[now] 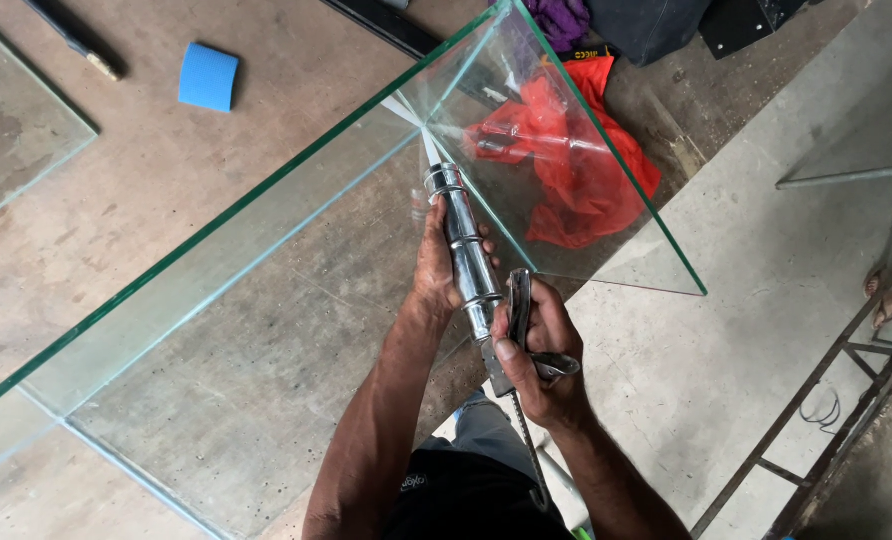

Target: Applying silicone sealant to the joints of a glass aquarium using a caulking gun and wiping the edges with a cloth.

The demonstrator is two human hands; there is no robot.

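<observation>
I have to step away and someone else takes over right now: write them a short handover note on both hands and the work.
Left hand: wrapped around the barrel of the metal caulking gun.
Right hand: on the gun's trigger handle.
Nozzle tip sits at the inner corner of the glass tank, on the seam where the panes meet.
Done: panes stand assembled; how far the seams are filled cannot be told.
Left: apparently the rest of this corner seam, then the others.

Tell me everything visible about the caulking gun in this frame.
The caulking gun is shiny metal, with a ribbed barrel and a notched rod running back toward the person. It points up and away, its nozzle at the inner corner of the glass tank. The left hand cradles the barrel; the right hand grips the handle and trigger.
</observation>
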